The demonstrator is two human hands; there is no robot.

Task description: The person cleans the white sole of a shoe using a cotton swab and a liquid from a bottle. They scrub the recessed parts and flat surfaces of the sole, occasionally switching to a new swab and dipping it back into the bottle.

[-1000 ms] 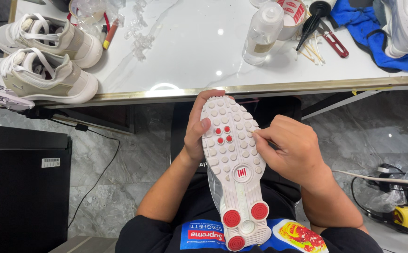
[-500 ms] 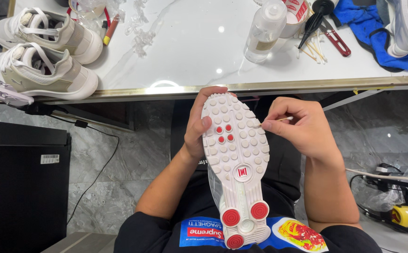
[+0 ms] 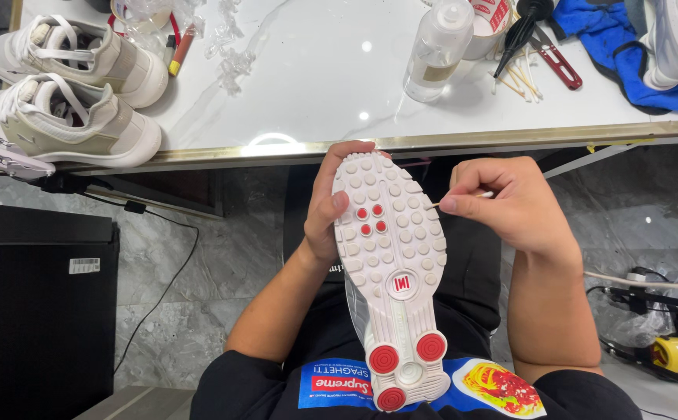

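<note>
Shoe (image 3: 392,264) sole-up against lap, left hand (image 3: 331,214) gripping its edge to steady; right hand (image 3: 510,206) pinches thin stick (image 3: 463,197), tip just beside sole studs.

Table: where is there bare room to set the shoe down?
The table is bare in the middle, between the clear plastic scraps and the bottle, down to the front edge. The left end holds a pair of sneakers; the right end is crowded with sticks, pliers and a blue cloth.
</note>
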